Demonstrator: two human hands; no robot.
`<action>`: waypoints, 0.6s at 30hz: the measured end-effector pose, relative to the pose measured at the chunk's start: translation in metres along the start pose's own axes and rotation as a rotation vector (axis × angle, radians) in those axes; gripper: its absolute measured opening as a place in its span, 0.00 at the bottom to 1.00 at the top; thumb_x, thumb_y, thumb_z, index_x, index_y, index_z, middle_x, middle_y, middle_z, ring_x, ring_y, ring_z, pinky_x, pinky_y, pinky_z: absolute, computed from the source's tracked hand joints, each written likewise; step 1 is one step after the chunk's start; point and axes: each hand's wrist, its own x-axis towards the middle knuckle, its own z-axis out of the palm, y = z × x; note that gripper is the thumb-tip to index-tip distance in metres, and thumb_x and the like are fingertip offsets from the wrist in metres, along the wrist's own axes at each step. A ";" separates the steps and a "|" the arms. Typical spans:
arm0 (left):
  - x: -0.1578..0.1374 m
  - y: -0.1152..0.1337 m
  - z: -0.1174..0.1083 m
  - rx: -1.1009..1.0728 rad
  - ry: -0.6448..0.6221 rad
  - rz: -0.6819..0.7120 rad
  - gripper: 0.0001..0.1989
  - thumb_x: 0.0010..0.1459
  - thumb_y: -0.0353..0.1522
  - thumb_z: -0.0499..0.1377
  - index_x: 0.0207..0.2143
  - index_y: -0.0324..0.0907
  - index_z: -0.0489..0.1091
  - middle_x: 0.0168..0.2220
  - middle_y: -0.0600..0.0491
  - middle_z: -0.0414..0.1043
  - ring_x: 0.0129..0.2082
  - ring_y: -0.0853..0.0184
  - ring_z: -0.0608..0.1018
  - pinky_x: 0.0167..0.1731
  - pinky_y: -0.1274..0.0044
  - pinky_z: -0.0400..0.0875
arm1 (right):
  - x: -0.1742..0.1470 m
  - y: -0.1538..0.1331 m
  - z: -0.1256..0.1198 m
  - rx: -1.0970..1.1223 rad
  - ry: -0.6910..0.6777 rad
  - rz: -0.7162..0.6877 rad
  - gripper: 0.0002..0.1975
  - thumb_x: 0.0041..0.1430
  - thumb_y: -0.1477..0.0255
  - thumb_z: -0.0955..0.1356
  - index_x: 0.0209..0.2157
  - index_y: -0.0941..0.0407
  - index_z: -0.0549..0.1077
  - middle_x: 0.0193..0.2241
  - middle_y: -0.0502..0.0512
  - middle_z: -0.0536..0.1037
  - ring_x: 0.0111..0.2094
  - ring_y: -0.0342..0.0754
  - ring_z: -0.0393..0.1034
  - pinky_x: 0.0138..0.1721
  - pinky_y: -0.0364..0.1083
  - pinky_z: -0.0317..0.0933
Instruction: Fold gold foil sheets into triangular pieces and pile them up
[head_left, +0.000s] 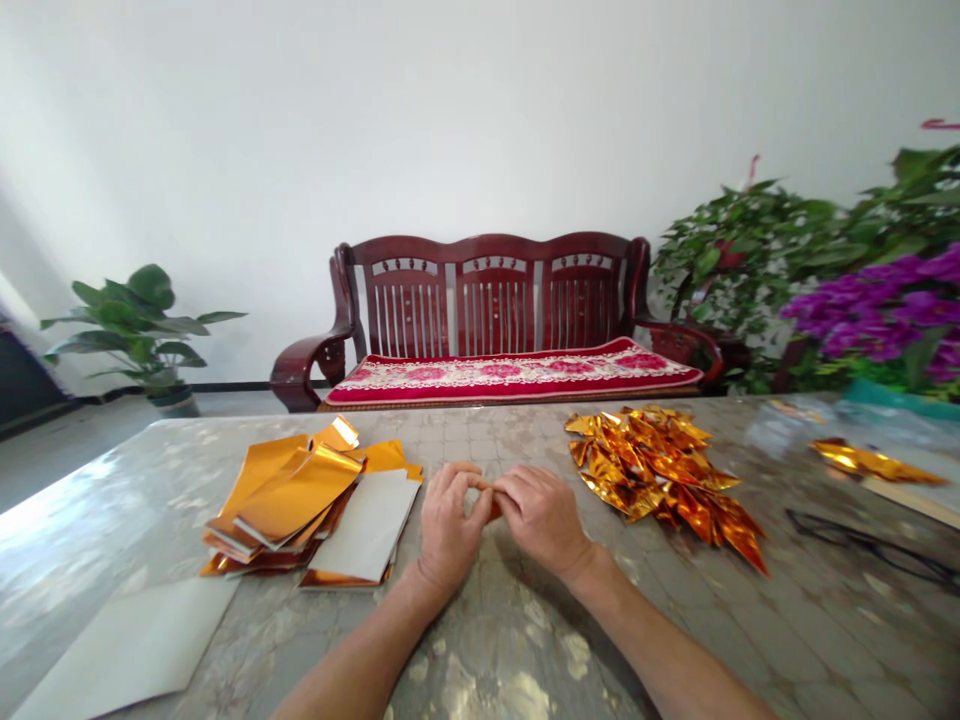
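Over the middle of the table, my left hand (452,520) and my right hand (544,520) meet at the fingertips. Both pinch a small piece of gold foil paper (495,511), mostly hidden behind the fingers. To the left of my left hand lies a loose stack of gold foil sheets (300,490), some turned with the pale side up, such as the white-backed sheet (365,525). A heap of folded gold foil pieces (660,465) with pointed ends sits just right of my right hand.
A pale sheet (131,650) lies at the table's (480,660) near left. On the right are black glasses (874,548), another folded foil piece (877,463) and clear plastic (791,425). Beyond the table stand a wooden bench (495,300) and potted plants (150,330).
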 end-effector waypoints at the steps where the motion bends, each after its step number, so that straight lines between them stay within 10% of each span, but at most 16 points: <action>1: 0.000 0.000 0.001 -0.016 0.001 0.000 0.02 0.59 0.28 0.58 0.32 0.43 0.68 0.38 0.53 0.71 0.41 0.65 0.74 0.44 0.72 0.68 | 0.000 0.000 0.000 0.033 -0.004 0.006 0.06 0.60 0.77 0.67 0.30 0.54 0.74 0.28 0.51 0.76 0.32 0.47 0.68 0.35 0.45 0.55; 18: 0.002 0.002 0.005 -0.162 -0.101 -0.120 0.04 0.59 0.29 0.58 0.30 0.44 0.69 0.37 0.54 0.69 0.41 0.67 0.74 0.44 0.74 0.68 | 0.003 0.014 0.001 0.438 -0.182 0.250 0.12 0.51 0.78 0.68 0.39 0.53 0.73 0.33 0.49 0.78 0.34 0.45 0.72 0.38 0.43 0.62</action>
